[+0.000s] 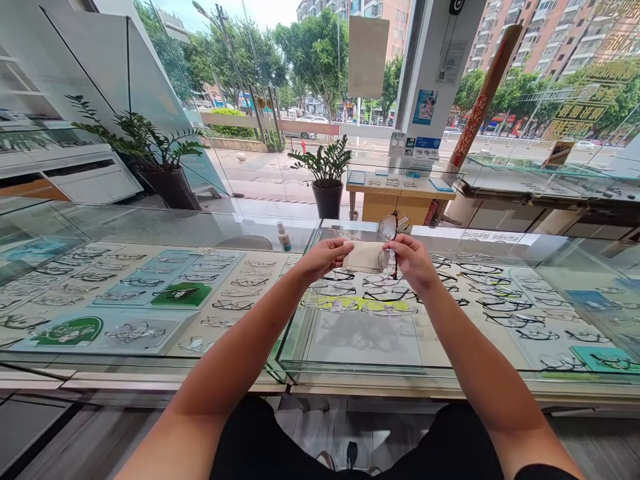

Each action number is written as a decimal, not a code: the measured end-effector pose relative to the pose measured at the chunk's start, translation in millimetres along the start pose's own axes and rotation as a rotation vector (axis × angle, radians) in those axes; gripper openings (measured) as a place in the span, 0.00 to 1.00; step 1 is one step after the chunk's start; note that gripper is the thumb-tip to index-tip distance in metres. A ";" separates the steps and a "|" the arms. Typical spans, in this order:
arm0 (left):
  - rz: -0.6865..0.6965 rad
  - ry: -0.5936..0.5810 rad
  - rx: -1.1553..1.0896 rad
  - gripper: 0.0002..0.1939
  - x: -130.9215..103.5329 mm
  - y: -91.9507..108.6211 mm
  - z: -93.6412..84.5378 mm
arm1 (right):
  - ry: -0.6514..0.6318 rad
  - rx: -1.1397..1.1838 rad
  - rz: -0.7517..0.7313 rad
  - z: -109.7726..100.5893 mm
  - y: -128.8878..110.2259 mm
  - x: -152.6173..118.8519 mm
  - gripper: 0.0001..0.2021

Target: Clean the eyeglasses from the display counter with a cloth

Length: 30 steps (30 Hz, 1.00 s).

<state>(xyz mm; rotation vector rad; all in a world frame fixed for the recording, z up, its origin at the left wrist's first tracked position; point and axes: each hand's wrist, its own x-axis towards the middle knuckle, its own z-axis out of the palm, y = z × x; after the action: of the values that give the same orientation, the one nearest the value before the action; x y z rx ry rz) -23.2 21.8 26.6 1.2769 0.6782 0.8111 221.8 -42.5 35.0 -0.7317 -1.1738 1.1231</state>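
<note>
Above the glass counter, my left hand pinches the left edge of a pale cleaning cloth with a zigzag edge. My right hand is closed on a pair of eyeglasses, held upright with one lens above the other. The frame looks dark and brownish, with clear lenses. The cloth's right end meets the lower lens near my right fingers; whether those fingers also grip the cloth, I cannot tell. A small spray bottle stands on the counter, left of my left hand.
Glass display counters full of eyeglasses span the width below my arms. Past them stand a potted plant, a second potted plant at left, and a wooden display table. Large windows face a street.
</note>
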 end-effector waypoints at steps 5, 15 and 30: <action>-0.038 -0.087 -0.063 0.18 -5.2 3.7 3.8 | 0.000 0.011 -0.015 -1.8 -2.3 -0.4 0.15; -0.126 -0.333 0.128 0.18 -14.6 2.0 15.3 | -0.307 -0.116 0.037 4.2 -0.1 -9.8 0.17; 0.118 0.079 0.051 0.37 -4.3 -12.9 29.0 | 0.076 0.071 -0.018 12.6 3.7 -3.6 0.19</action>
<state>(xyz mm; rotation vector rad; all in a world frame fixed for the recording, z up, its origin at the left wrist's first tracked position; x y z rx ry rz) 0.0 1.0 18.9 1.3460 0.6948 0.9498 208.7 -46.0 33.9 -0.7017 -1.0689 1.1067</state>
